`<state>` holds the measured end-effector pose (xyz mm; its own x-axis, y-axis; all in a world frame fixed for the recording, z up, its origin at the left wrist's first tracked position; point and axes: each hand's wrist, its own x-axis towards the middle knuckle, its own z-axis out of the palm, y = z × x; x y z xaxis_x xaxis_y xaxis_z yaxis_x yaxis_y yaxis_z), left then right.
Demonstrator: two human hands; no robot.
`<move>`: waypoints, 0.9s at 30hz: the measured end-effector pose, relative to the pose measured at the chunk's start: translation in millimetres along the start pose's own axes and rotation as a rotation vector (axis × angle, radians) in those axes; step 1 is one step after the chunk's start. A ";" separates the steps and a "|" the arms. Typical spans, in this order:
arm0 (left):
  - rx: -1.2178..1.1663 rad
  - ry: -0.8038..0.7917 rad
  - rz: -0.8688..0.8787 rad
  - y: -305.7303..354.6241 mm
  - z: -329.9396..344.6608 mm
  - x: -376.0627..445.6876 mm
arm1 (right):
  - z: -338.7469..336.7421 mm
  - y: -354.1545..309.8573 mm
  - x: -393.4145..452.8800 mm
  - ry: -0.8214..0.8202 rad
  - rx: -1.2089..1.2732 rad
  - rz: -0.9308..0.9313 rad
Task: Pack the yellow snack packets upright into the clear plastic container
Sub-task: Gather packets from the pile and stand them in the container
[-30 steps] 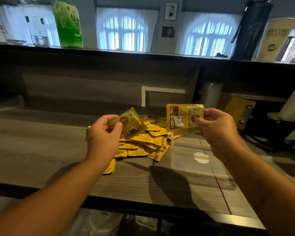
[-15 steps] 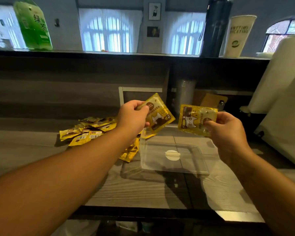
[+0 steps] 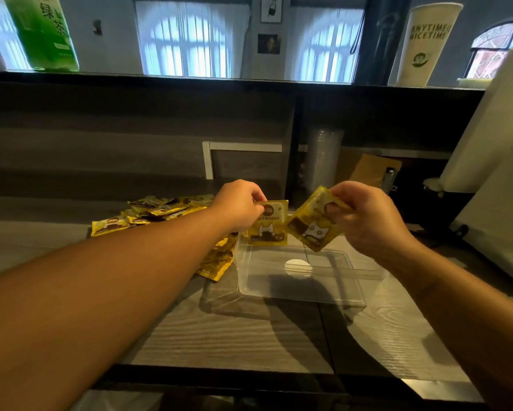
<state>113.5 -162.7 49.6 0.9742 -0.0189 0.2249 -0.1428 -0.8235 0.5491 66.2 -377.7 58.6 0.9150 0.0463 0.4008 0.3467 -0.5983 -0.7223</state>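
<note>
You've got a packet in each of your hands, both hanging over the far edge of the clear plastic container [image 3: 301, 274], which sits on the tabletop [image 3: 249, 330] with nothing in it yet. Your left hand [image 3: 239, 204] pinches its packet [image 3: 268, 222] by the top edge, so it hangs square and upright, cat print facing you, bottom edge just above the container's far left corner. Your right hand [image 3: 368, 215] pinches the other packet [image 3: 314, 222] near its upper corner, and that one hangs tilted on a diagonal. These look like light, thin foil sachets, floppy and probably a bit slick, so a top-seam grip seems the safest hold, letting the weight square them up. Both forearms reach forward, wrists bent slightly down. Left of the container, the loose pile of yellow packets [image 3: 148, 213] waits flat on the tabletop. An empty container gives them nothing to lean on, so expect the first ones to topple.
</note>
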 end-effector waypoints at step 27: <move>-0.098 0.214 0.080 -62.5 -42.6 -30.3 | 63.6 -39.2 42.8 -0.174 -0.741 -0.277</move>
<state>85.5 -86.5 42.8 0.9013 0.0478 0.4305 -0.2439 -0.7653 0.5956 104.8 -301.4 68.2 0.8563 0.3576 0.3727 0.3942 -0.9187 -0.0243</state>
